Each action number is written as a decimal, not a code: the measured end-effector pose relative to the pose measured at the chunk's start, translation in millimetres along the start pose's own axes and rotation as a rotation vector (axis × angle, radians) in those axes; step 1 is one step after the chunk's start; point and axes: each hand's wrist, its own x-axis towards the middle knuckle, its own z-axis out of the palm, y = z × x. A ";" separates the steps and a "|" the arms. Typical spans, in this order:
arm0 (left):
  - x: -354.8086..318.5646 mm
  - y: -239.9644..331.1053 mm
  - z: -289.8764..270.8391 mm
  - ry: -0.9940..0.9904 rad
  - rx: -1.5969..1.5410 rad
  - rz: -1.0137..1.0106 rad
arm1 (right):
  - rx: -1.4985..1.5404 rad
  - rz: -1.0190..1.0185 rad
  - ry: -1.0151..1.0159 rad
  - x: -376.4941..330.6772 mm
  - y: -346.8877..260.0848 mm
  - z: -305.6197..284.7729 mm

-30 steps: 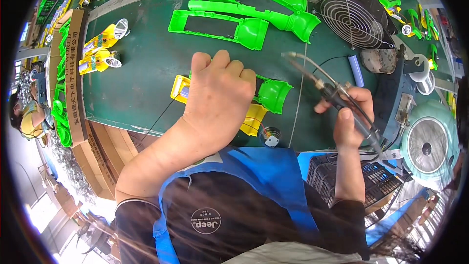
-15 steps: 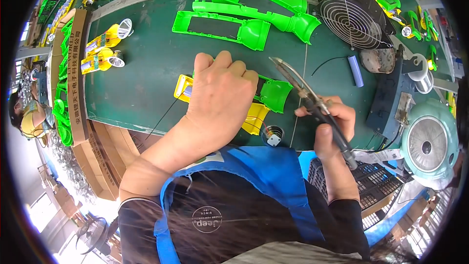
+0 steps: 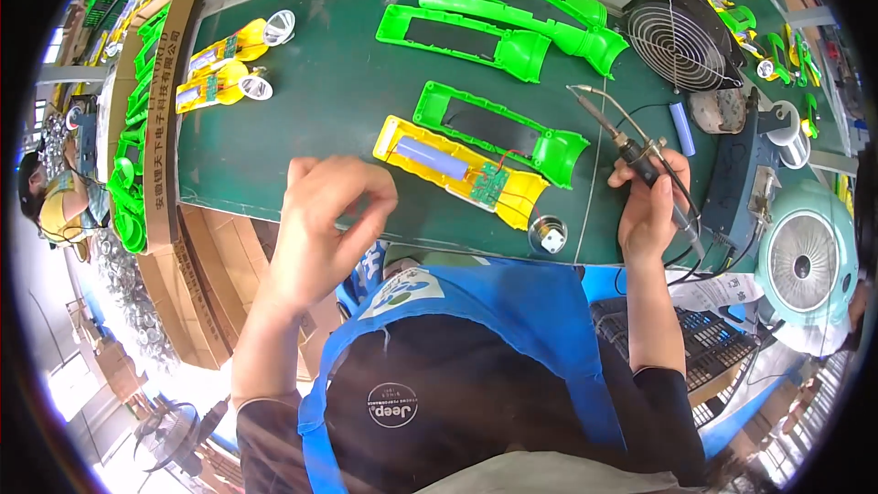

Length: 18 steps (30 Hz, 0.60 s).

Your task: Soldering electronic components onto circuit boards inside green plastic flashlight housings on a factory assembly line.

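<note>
Housing [image 3: 455,187] lies at frame centre, right of the half-open left hand [image 3: 322,220]; the right hand [image 3: 649,218] grips a soldering iron [image 3: 632,154]. Housing is elongated, yellow, containing a violet cell [image 3: 432,158] and green circuit board [image 3: 490,185].

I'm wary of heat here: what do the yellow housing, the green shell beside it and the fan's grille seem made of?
Yellow housing: probably moulded plastic, smooth and evenly coloured, with thin walls.
Green shell: likely glossy plastic too, judging by highlights on its flared end.
Grille: apparently metal wire, thin rings with a greyish sheen.
</note>
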 end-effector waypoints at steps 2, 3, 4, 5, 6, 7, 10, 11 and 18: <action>9.2 13.3 -5.4 0.080 -0.208 0.037 | 0.018 0.019 -0.007 0.9 -2.0 1.1; 17.8 11.5 -4.5 0.045 -0.177 0.114 | 0.031 0.036 0.000 0.4 -3.6 0.5; 28.3 6.1 -3.8 0.009 -0.144 0.191 | 0.035 0.046 -0.018 -1.6 -3.4 1.6; 37.0 1.0 -1.7 -0.023 -0.083 0.292 | 0.027 0.070 -0.056 -2.4 -4.5 2.2; 42.4 -2.0 0.1 -0.046 -0.042 0.347 | 0.020 0.093 -0.082 -4.6 -5.6 3.6; 46.5 -3.5 1.9 -0.069 0.000 0.401 | 0.013 0.136 -0.091 -5.1 -11.8 8.8; 53.5 -4.9 4.5 -0.058 0.030 0.477 | 0.026 0.191 -0.121 -2.6 -14.0 4.2; 55.2 -5.3 4.5 -0.045 0.060 0.507 | 0.034 0.196 -0.121 -1.1 -16.3 5.3; 52.1 0.9 17.2 -0.120 -0.173 0.227 | -0.007 0.288 -0.189 3.4 -18.5 1.0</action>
